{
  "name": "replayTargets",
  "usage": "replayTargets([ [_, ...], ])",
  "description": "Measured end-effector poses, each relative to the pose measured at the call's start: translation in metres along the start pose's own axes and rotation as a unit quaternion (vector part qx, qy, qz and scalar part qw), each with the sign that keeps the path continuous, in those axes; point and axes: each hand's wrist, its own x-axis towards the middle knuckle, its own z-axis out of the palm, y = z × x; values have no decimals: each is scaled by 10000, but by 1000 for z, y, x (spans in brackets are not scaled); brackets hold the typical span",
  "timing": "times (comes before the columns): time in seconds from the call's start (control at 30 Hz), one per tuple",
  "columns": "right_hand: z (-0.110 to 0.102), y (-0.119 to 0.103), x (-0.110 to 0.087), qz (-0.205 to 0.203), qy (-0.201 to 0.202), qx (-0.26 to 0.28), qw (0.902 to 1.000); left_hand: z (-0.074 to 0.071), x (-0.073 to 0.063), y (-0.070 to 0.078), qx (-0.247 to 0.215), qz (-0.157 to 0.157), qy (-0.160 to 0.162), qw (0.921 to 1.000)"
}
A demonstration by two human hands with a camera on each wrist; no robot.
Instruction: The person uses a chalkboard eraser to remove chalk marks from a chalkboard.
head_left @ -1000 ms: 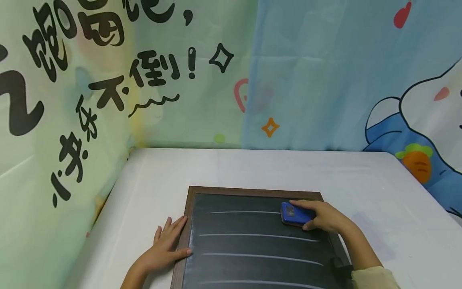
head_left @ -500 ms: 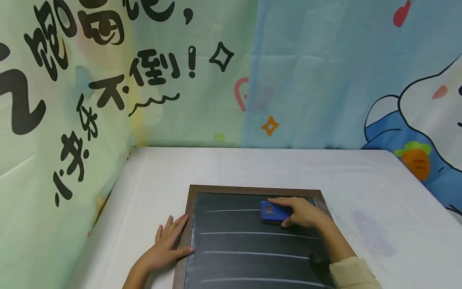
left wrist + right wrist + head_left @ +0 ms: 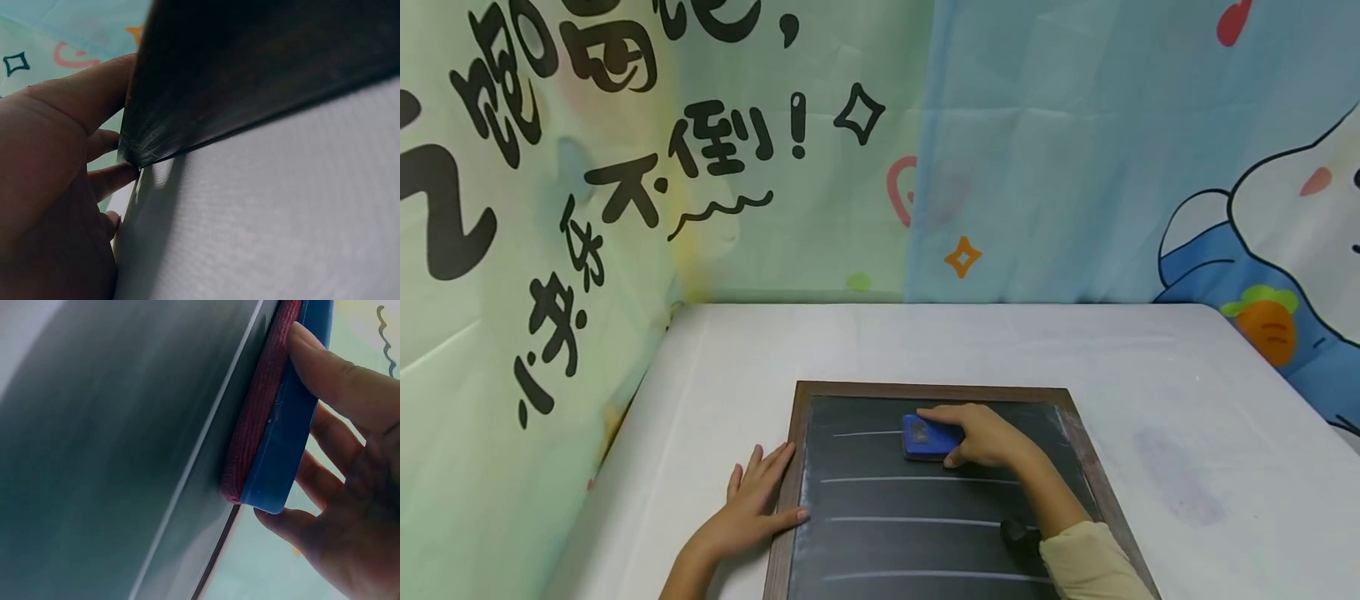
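A blue chalkboard eraser (image 3: 928, 437) with a dark red felt pad (image 3: 259, 419) lies against the upper part of a wood-framed chalkboard (image 3: 880, 500). My right hand (image 3: 988, 435) grips it, thumb along one side and fingers along the other. Several white chalk lines run across the board. The topmost line (image 3: 868, 433) ends at the eraser's left side, and the surface right of the eraser shows no line. My left hand (image 3: 748, 508) rests at the board's left frame, fingers spread and straight, thumb over the frame's inner edge. In the left wrist view its fingers (image 3: 112, 178) touch the board's edge.
The board lies on a white-covered table (image 3: 745, 350), which has a faint purplish stain (image 3: 1176, 475) on the right. A printed curtain (image 3: 805, 233) with lettering and a cartoon figure hangs behind and to the left. A dark wrist camera (image 3: 1018, 537) sits under the right forearm.
My right hand has slid the eraser leftward along the top chalk line, and the line has become shorter from its right end. The left hand stays at the frame.
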Motion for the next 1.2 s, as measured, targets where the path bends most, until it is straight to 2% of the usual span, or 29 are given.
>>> replayTargets([
  [0.2, 8, -15, 12, 64, -53, 30, 10000, 1, 0, -2, -51, 2, -10, 10000],
  [0.23, 11, -13, 15, -72, 18, -59, 10000, 1, 0, -1, -46, 7, -13, 10000],
  [0.33, 17, -20, 21, -84, 21, -122, 9999, 0, 0, -1, -57, -8, -28, 10000],
  [0.63, 25, -62, 36, 153, -128, -164, 9997, 1, 0, 1, -102, -66, -55, 9999],
  [0.87, 41, -83, 53, 34, -193, -325, 9993, 2, -2, 1, -109, -71, -32, 9999],
  [1.03, 48, -92, 57, -189, -127, -586, 9980, 3, -2, 1, -113, -22, -7, 9999],
  [1.2, 47, -91, 57, -183, -165, -365, 9990, 4, -1, 1, -119, 11, 34, 9999],
])
